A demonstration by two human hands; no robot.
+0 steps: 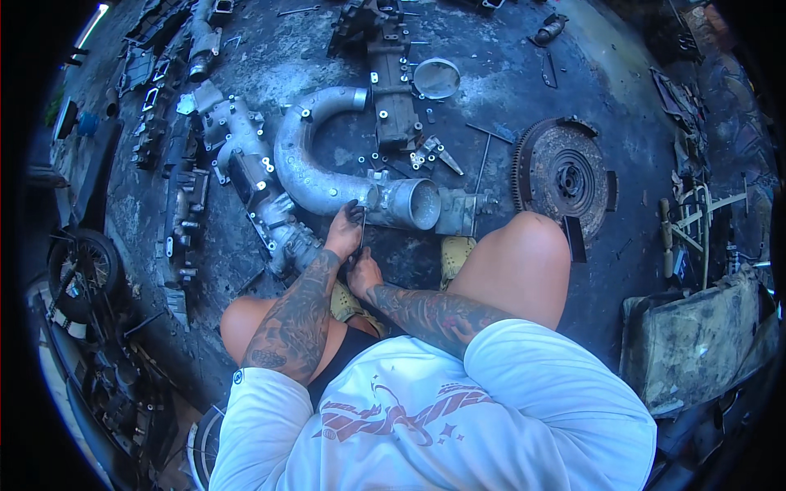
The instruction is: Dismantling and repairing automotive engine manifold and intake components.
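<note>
My left hand [346,227], fingertips darkened, is closed on a thin metal rod [361,232] beside the near part of a large U-shaped silver pipe [304,164]. My right hand [363,270] is curled around the rod's lower part, just below and right of my left hand; its fingertips are partly hidden. A cast silver housing with fittings [241,151] lies left of the pipe. A grey metal block [462,214] sits behind the pipe's wide right end. Small bolts and a bracket [433,155] lie beyond the pipe.
A toothed flywheel [565,173] lies right, a dark housing [391,110] and round plate [435,78] ahead. More parts [176,213] line the left, near a motorcycle wheel [82,272]. A worn panel [684,344] and metal frames [704,221] are at right. My bent knees flank the hands.
</note>
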